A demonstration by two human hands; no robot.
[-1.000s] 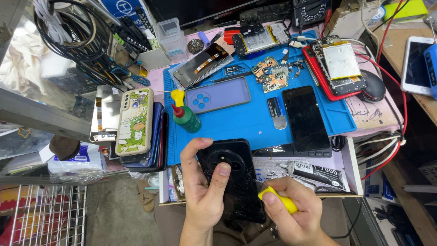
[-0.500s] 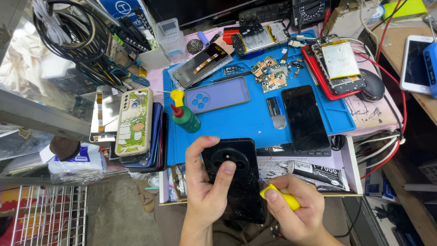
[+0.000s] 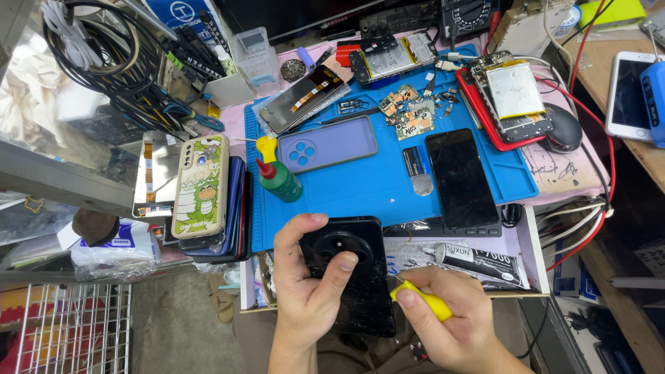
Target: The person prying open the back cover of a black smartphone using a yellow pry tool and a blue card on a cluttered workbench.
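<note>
- Left hand (image 3: 305, 291) wraps the black phone (image 3: 350, 277) back-up, thumb on its round camera ring; phone sits over the person's lap, just below the blue mat (image 3: 388, 187).
- Right hand (image 3: 443, 322) closed around a yellow-handled tool (image 3: 422, 303), tip at the phone's right edge.
- Risk: back panel looks cracked — prying hard at the seam could splinter it further or let the tip slip toward the left thumb.
- Risk: phone is held off the bench — a loose grip drops it.
- Containers: clear plastic box (image 3: 255, 55) at the back, contents unclear; open drawer (image 3: 478, 266) under the mat holds a black glue tube (image 3: 481, 263).
- Green bottle (image 3: 277, 181) stands on the mat, close to the working elbow line.
</note>
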